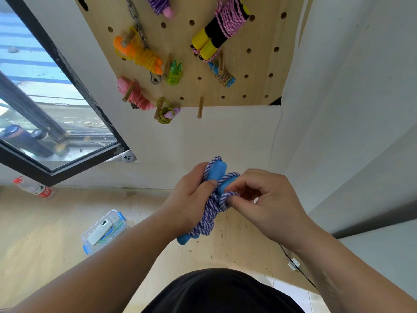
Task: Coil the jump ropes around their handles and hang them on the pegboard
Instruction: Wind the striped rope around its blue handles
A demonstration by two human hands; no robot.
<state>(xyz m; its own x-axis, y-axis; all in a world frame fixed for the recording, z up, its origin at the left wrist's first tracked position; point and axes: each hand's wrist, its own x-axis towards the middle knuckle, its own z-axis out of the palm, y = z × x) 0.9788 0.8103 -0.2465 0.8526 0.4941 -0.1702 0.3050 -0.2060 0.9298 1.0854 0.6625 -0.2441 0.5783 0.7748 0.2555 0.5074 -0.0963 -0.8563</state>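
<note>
- Near centre, below the board: you hold the bundle of two blue plastic handles (pixel 216 173) side by side, with the purple-and-white twisted rope (pixel 211 214) wound round their middle.
- Left hand (pixel 191 196): fingers and thumb are curled round the handles and coils, and the thumb presses on the wraps.
- Right hand (pixel 259 197): thumb and forefinger pinch a loop of the rope just right of the handles. The other fingers are curled and hold nothing.
- Judged step: locking off the last turn, with hanging yet to do.
- Risk 1: if your left thumb eases before the end is tucked, the wraps could spring loose. The turns at the near end of the handles look slack and would likely slide off first.
- Risk 2: if you draw the pinched loop too tight, nothing may be left to slip over a peg. If you leave it too long, the bundle hangs low and may unwind.
- Risk 3: the bare wooden peg (pixel 200 107) sits at the near edge of the pale wooden pegboard (pixel 248 91). A yellow-green coil with pink handles (pixel 168 112) hangs near it on the left, and a careless reach could knock that off.
- Risk 4: a thin black cable (pixel 293 263) lies on the floor to your near right, so watch your feet if you step in.
</note>
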